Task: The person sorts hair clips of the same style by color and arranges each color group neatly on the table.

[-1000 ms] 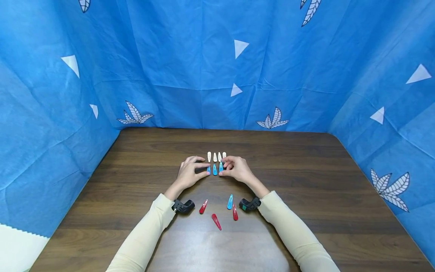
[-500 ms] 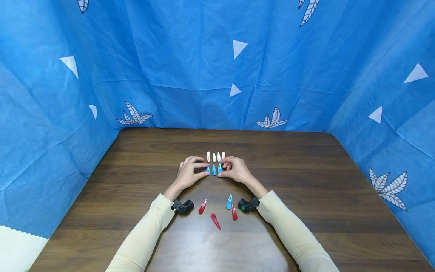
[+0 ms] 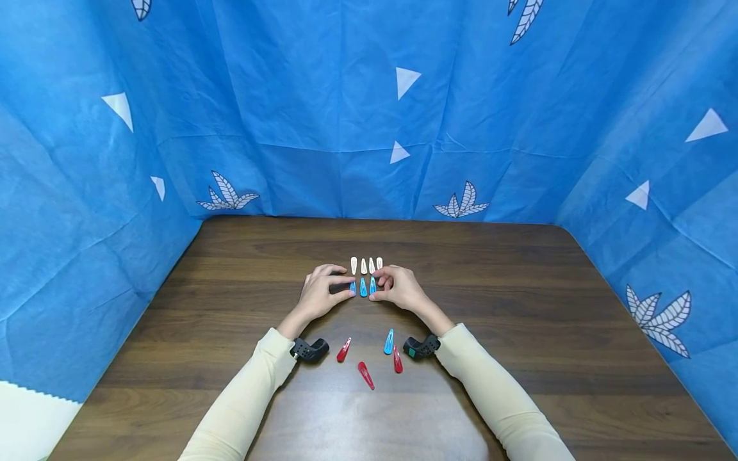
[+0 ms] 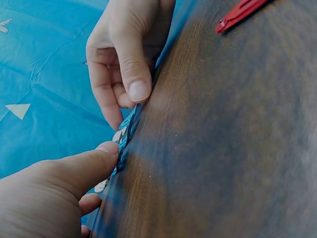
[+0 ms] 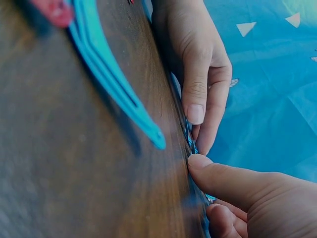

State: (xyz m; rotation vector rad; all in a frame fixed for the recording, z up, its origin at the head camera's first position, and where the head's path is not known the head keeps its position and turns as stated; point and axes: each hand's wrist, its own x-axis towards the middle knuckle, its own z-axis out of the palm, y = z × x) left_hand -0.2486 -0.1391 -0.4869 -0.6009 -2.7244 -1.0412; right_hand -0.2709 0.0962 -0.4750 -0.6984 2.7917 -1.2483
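In the head view my left hand [image 3: 318, 293] has thumb and forefinger at the two ends of the leftmost blue hair clip [image 3: 353, 287], pinching it lengthwise. My right hand [image 3: 401, 286] pinches the rightmost blue hair clip [image 3: 373, 284] the same way, its other fingers curled in. Between them a third blue hair clip [image 3: 363, 287] lies untouched, forming a short row. Just behind that runs a row of several white hair clips [image 3: 354, 265], the right end partly covered by my right fingers. Both wrist views show the thumbs low at the tabletop beside the clips.
Nearer my body lie a loose blue hair clip [image 3: 389, 342] and three red hair clips, one left [image 3: 343, 350], one in front [image 3: 366, 376], one right [image 3: 398, 360]. Blue cloth [image 3: 369, 128] walls the wooden table [image 3: 496, 275] at back and sides.
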